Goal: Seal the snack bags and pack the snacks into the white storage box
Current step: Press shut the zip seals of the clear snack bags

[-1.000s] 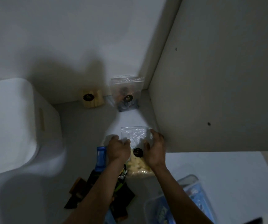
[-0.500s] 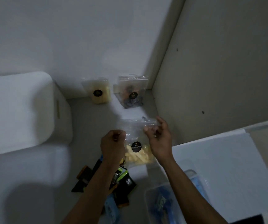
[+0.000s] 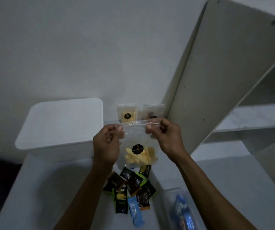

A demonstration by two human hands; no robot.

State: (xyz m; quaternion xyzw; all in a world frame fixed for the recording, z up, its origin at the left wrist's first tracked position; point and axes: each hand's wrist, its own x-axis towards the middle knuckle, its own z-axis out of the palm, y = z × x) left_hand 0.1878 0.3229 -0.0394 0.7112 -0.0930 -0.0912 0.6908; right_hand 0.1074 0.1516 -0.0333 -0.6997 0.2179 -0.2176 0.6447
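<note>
A clear snack bag (image 3: 139, 146) of yellow sticks is held upright above the table (image 3: 50, 188), its top strip pinched at both ends by the left hand (image 3: 107, 143) and right hand (image 3: 164, 138). The lidded white box (image 3: 62, 123) stands left; 2 bags (image 3: 127, 113) lean behind, small packets (image 3: 130, 188) lie below.

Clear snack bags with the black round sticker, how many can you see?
3: one held up by the left hand and right hand, two against the wall behind, yellow-snack bag and darker-snack bag, partly hidden.
</note>
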